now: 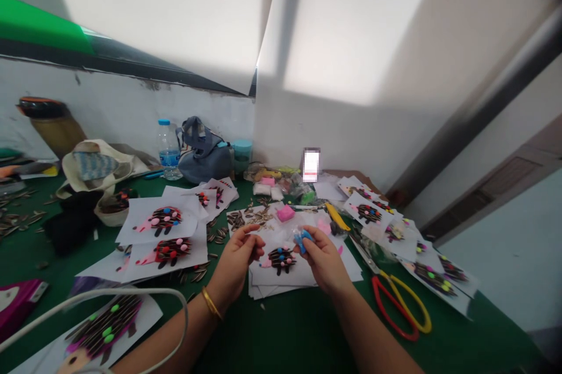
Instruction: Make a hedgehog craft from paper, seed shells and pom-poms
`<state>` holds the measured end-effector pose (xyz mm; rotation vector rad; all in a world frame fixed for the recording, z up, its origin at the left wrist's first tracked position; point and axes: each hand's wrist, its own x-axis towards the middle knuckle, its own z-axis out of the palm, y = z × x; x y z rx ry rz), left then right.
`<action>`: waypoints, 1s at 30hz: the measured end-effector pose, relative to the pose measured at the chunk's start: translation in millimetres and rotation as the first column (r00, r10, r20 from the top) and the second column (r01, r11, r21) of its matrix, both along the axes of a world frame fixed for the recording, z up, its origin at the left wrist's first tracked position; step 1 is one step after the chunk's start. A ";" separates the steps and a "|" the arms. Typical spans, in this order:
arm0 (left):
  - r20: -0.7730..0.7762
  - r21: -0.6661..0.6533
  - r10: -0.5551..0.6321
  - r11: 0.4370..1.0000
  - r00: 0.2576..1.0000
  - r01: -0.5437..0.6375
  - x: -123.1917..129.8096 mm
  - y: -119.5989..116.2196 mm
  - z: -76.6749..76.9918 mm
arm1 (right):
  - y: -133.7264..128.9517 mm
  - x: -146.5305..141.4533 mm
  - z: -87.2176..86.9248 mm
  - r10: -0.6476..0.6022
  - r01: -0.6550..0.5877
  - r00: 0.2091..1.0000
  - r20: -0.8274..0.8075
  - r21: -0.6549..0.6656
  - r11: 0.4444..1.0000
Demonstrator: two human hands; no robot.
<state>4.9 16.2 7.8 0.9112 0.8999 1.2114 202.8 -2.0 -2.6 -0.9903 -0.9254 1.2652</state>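
My right hand (327, 261) grips a small lump of blue modelling clay (304, 239) in a clear plastic wrapper. To its left, my left hand (237, 260), with a gold bangle on the wrist, has its fingertips pinched together; whatever lies between them is too small to make out. Below and between both hands, a hedgehog picture (281, 260) lies on a stack of white paper. Its body carries dark striped seeds with blue, pink and red dots. Just beyond are a pink clay lump (285, 213) and loose sunflower seeds (259, 217).
Scissors (397, 298) with red and yellow handles lie at right, near more hedgehog pictures (369, 213). Other pictures (164, 222) overlap at left. A white cable (132, 291) crosses the left foreground. Behind stand a water bottle (168, 151), a blue-grey bag (204, 154) and a phone (311, 164).
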 end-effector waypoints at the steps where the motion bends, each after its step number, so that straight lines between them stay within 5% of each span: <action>1: -0.020 0.003 -0.028 1.000 0.999 0.028 0.9 -2.0 0.4 | -0.8 -2.2 -1.0 0.022 -0.022 1.000 0.002 -0.005 1.000; 6: -0.241 0.076 -0.085 0.991 0.967 0.106 4.6 -11.3 3.5 | -6.6 -20.0 -5.1 0.145 -0.147 0.987 0.067 0.019 0.989; 12: -0.246 0.148 -0.020 0.987 0.969 0.058 2.2 -10.3 3.2 | -13.1 -25.2 2.5 0.254 -0.271 0.932 0.259 0.029 0.962; 17: -0.216 0.168 -0.005 0.985 0.976 0.042 1.1 -11.2 2.7 | -14.6 -13.5 8.8 0.187 -0.240 0.873 0.450 0.064 0.969; 23: -0.357 0.168 -0.181 0.953 0.916 0.253 4.7 -17.5 11.2 | -14.4 -15.9 8.2 0.141 -0.189 0.924 0.357 0.105 0.976; 30: -0.434 0.226 -0.084 0.954 0.897 0.199 3.4 -15.9 10.5 | -16.5 -19.4 9.9 0.033 -0.088 0.907 0.419 0.111 0.990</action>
